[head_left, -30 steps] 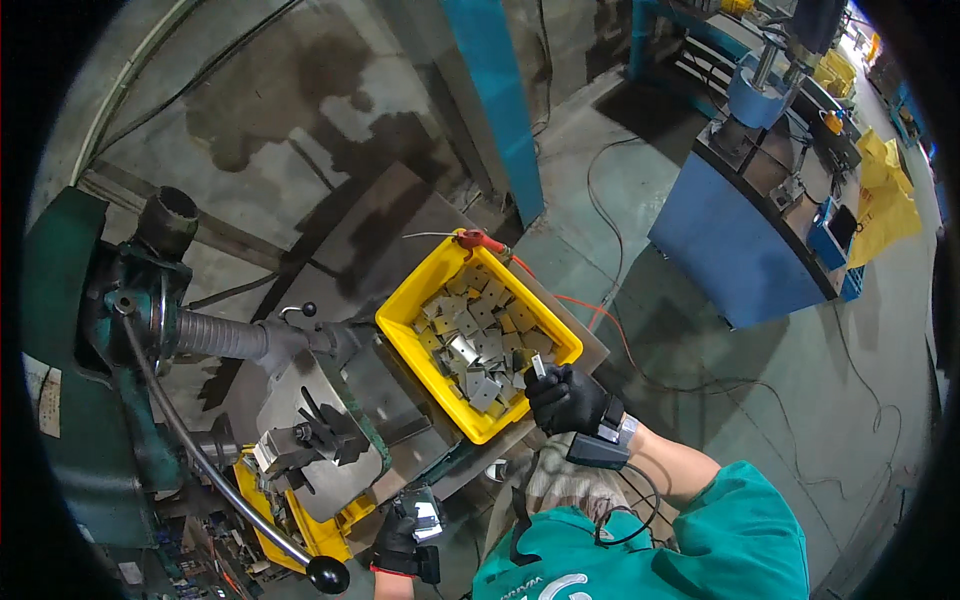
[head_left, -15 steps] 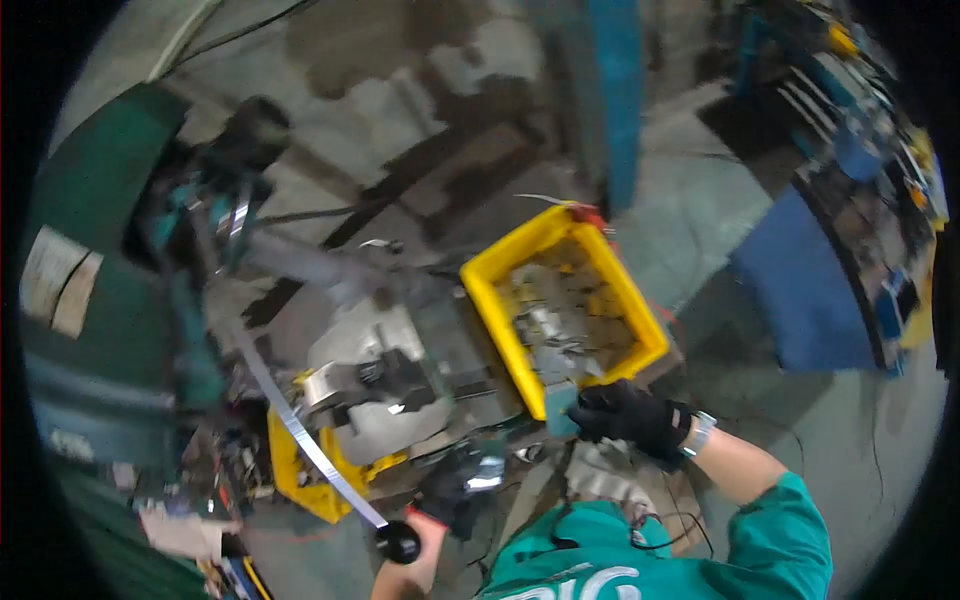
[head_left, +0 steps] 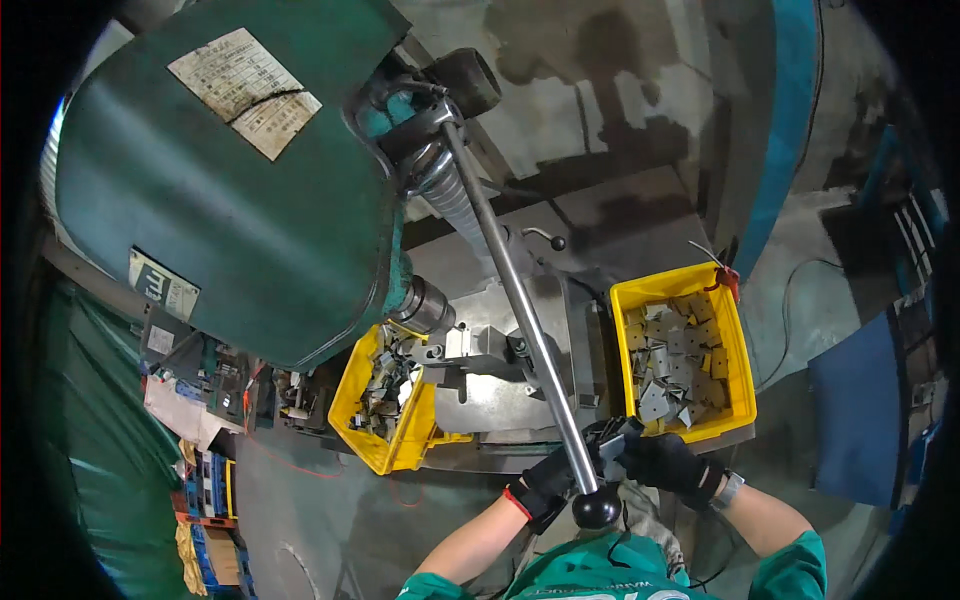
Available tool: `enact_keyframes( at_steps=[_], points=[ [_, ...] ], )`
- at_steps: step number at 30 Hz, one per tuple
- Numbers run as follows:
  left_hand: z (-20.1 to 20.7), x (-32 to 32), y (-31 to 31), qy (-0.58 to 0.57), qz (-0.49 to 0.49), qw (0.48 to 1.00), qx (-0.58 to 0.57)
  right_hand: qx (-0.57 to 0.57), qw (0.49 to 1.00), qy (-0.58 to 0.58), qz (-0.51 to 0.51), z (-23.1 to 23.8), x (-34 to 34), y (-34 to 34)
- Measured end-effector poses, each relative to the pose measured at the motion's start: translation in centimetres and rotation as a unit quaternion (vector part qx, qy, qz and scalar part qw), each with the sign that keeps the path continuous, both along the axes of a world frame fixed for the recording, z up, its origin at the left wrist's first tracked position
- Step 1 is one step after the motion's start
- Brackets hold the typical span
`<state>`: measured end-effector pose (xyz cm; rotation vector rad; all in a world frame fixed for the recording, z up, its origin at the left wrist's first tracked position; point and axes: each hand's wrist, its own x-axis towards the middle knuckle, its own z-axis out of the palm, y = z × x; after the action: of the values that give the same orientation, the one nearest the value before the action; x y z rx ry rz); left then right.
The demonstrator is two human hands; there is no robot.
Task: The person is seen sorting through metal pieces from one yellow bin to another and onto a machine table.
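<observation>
Since the earlier frame the view has swung over the machine, and both gloved hands have come together at the lower centre, where before the right one was reaching at the bin. At the upper left, the big green metal machine head [head_left: 230,190] fills the frame, and from it a long steel lever with a black ball knob [head_left: 520,300] runs down toward the person, probably so it can be pulled without leaning in. Below the head, a yellow plastic bin of bent metal scraps [head_left: 385,405] sits at the lower centre-left, just beside the grey metal work table [head_left: 500,395]. The left hand [head_left: 545,485] in a black glove is behind the lever; whether its fingers close on something I cannot tell. The right hand [head_left: 665,462] has its fingers clamped on a small flat grey metal piece [head_left: 615,440], held just before the table edge. At the right, a second yellow bin of flat grey plates [head_left: 685,350] stands within easy reach.
</observation>
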<state>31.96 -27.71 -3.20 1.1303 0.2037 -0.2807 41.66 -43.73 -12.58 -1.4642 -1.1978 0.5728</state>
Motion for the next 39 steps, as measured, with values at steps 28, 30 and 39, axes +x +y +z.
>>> enact_keyframes(
  at_steps=[28,30,39],
  points=[
    [-9.9,-8.6,3.7,0.196,0.12,0.971,-0.061,-0.339,0.798,-0.497,0.036,0.4,9.8,-2.2],
    [-7.9,-8.1,2.7,0.202,0.122,0.97,-0.065,-0.352,0.757,-0.542,0.093,-1.0,9.7,-0.3],
    [-7.0,-12.8,4.8,0.226,0.105,0.967,0.046,-0.196,0.747,-0.614,0.163,-12.7,9.4,3.8]
  ],
)
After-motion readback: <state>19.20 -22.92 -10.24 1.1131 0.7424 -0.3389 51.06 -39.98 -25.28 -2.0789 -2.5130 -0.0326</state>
